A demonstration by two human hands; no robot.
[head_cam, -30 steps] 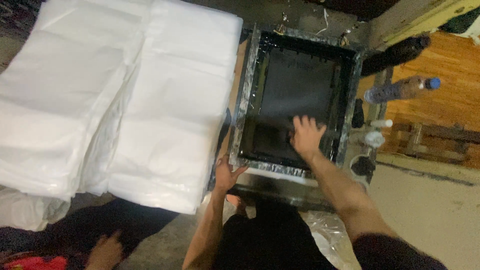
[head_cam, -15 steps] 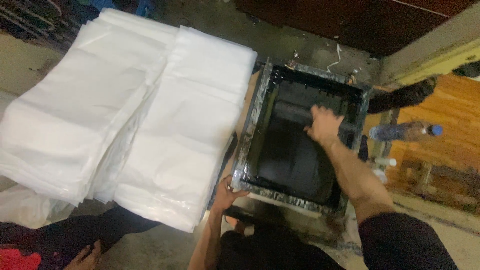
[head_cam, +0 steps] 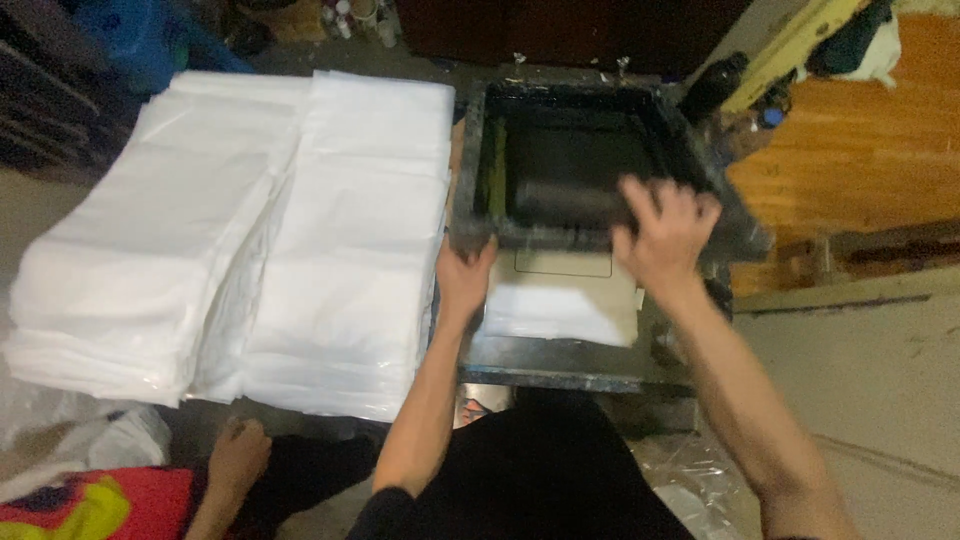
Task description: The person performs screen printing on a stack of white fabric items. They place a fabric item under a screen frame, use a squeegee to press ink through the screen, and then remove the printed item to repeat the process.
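Observation:
A black printing screen frame (head_cam: 480,160) is tilted up at its near edge over a dark base (head_cam: 560,365). My left hand (head_cam: 465,280) grips the frame's near left corner from below. My right hand (head_cam: 665,235) lies on the near right part of the frame, fingers curled over the right end of a dark squeegee bar (head_cam: 565,203) inside the screen. Under the raised frame lies a white stack of sheets (head_cam: 560,305); its top sheet carries a thin printed rectangle outline (head_cam: 562,263).
Two tall stacks of white plastic bags (head_cam: 240,240) fill the left side. Another person's hand (head_cam: 235,455) and a red and yellow sleeve (head_cam: 90,500) are at the bottom left. A wooden board (head_cam: 860,130) lies to the right, small bottles (head_cam: 355,15) at the back.
My right hand drew the squeegee back to the near edge. The frame's near edge has come up, uncovering the white stack beneath. My left hand stays at the near left corner.

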